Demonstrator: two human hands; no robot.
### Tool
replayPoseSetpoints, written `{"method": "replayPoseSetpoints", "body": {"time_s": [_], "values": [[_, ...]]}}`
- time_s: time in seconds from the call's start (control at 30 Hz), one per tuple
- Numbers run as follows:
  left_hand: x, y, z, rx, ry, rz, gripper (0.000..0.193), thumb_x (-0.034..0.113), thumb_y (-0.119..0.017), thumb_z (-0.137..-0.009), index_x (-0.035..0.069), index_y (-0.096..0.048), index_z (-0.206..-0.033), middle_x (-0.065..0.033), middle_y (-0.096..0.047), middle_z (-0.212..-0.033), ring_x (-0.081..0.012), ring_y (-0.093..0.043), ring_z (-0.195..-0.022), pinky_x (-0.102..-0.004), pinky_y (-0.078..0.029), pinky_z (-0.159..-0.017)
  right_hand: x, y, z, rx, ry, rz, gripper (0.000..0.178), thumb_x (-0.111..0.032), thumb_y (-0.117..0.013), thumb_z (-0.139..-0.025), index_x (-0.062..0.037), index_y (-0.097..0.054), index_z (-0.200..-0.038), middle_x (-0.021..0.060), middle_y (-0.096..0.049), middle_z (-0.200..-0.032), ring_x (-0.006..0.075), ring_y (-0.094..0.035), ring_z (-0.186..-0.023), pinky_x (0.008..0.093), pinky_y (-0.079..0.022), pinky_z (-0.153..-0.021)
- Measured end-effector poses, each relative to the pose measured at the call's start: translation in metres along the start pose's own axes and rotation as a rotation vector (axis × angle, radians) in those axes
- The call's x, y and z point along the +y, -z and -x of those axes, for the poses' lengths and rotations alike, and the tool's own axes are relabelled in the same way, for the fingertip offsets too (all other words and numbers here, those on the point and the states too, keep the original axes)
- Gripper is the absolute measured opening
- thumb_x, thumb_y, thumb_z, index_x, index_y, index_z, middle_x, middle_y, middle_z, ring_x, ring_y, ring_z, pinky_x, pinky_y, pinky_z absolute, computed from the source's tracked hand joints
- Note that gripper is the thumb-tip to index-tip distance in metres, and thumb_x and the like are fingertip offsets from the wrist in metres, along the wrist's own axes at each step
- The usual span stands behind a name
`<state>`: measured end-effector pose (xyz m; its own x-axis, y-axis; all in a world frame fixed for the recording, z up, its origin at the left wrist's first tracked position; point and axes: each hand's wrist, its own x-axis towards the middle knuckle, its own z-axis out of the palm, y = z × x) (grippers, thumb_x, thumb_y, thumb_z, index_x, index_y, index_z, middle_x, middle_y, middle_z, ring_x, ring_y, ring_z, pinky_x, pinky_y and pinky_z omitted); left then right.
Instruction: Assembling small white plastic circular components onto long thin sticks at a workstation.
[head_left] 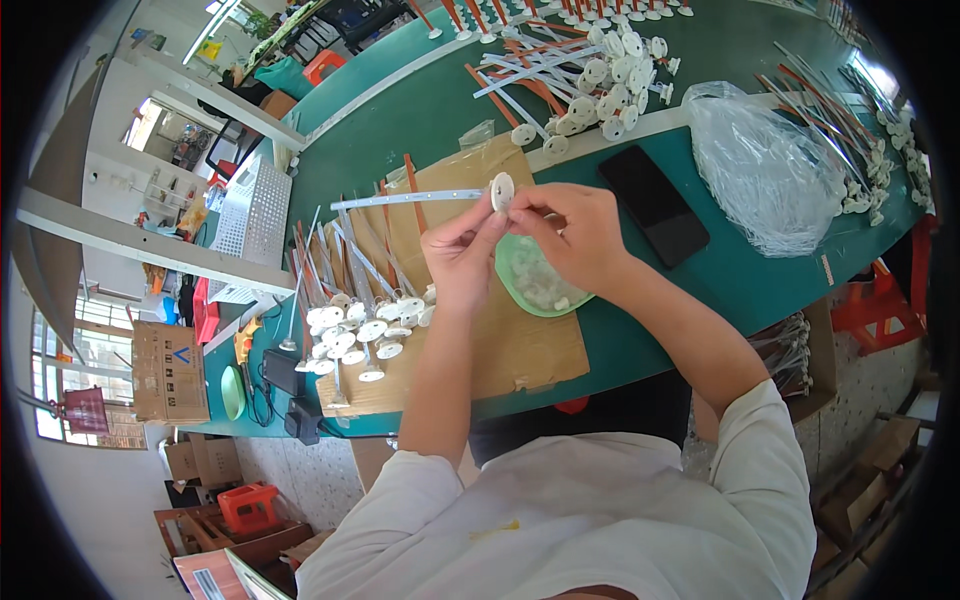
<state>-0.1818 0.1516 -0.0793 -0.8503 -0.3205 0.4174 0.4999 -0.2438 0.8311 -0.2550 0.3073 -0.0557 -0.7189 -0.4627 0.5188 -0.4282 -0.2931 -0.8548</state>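
Observation:
My left hand (460, 255) pinches a pale narrow strip (400, 199) with a round white disc (502, 192) at its end, held up above the table. The strip points off to the left. Against the right side of the disc, my right hand (575, 235) has its thumb and fingertips pressed together; whatever they grip is too small to make out. Below the hands, partly covered by the right one, sits a green bowl (517, 299) of small whitish translucent pieces. Left of my left forearm lies a heap of similar disc-ended strips (360, 335), some grey, some reddish-brown.
A sheet of cardboard (540, 360) lies on the green table (630, 320). To the right are a black phone (652, 205), a clear plastic bag (765, 170) and more strips (825, 120). Another pile of disc-ended strips (610, 85) lies at the back. Black boxes (284, 370) with cables stand at left.

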Motion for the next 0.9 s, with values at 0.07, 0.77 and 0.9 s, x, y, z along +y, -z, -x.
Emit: {"method": "replayPoseSetpoints", "body": {"time_s": [0.07, 0.77, 0.9], "values": [[0.001, 0.000, 0.001, 0.027, 0.002, -0.062, 0.032, -0.011, -0.063, -0.090, -0.004, -0.066, -0.121, -0.0184, -0.068, -0.119, -0.0217, -0.068, -0.104, -0.0342, -0.055, -0.094, -0.001, -0.003, 0.002, -0.010, 0.121, 0.138, 0.008, 0.005, -0.063, -0.090, 0.0050, -0.067, -0.098, 0.0114, -0.071, -0.089, 0.0152, -0.072, -0.077, 0.0267, -0.060, -0.066], [-0.012, -0.030, 0.008, 0.136, -0.132, -0.311, 0.019, -0.006, -0.067, -0.091, -0.006, -0.071, -0.109, -0.0160, -0.072, -0.107, -0.0178, -0.070, -0.089, -0.0285, -0.058, -0.081, 0.013, -0.004, 0.009, 0.200, 0.281, 0.267, 0.011, 0.005, -0.064, -0.088, 0.0030, -0.065, -0.098, 0.0142, -0.070, -0.090, 0.0217, -0.072, -0.072, 0.0287, -0.058, -0.062], [-0.004, -0.004, 0.002, 0.220, -0.144, -0.328, 0.026, -0.006, -0.073, -0.085, -0.006, -0.071, -0.111, -0.0112, -0.074, -0.096, -0.0150, -0.070, -0.084, -0.0266, -0.057, -0.077, 0.004, -0.005, -0.003, 0.034, 0.337, 0.364, 0.019, 0.002, -0.066, -0.084, -0.0009, -0.068, -0.102, 0.0134, -0.070, -0.090, 0.0267, -0.070, -0.076, 0.0337, -0.056, -0.066]]}}
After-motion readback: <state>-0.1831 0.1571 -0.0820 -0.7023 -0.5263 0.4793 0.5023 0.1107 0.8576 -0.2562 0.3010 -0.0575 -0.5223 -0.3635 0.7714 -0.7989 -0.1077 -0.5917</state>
